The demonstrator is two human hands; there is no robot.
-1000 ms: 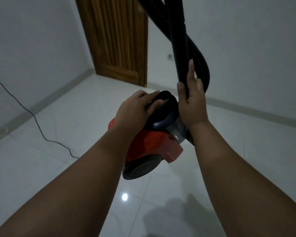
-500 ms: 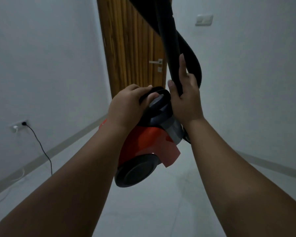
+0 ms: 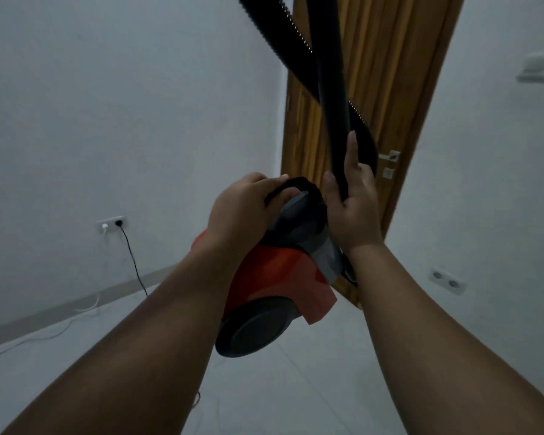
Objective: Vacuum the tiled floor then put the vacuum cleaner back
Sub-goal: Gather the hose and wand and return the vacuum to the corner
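Head view: a red plastic canister vacuum cleaner [image 3: 274, 277] is held up in the air in front of the person, mid-frame, over the white tiled floor [image 3: 296, 390]. Its round dark grey wheel [image 3: 255, 335] faces the camera at the low end and its grey front end is tilted up and to the right. The left hand [image 3: 242, 211] grips the black carry handle [image 3: 299, 183] on top of the body, fingers curled over it. The right hand [image 3: 355, 211], just beside the left, is clamped on the black rigid tube [image 3: 330, 89], thumb and fingers wrapped round it and the index finger stretched up along it. The tube runs up out of the top edge. A black ribbed hose [image 3: 277, 32] crosses behind the tube and loops down behind the right hand. Beyond the hands is a brown slatted wooden door [image 3: 390, 73] with a metal door handle [image 3: 390, 156]. On the left wall is a white wall socket [image 3: 112, 223] with a black cord [image 3: 132, 259] plugged in, which hangs down toward the floor. A white cable [image 3: 85, 309] lies along the grey skirting [image 3: 44, 312] at the left edge of the floor. On the right wall are a white light switch [image 3: 540, 67] up high and a white double socket [image 3: 448, 281] low down.
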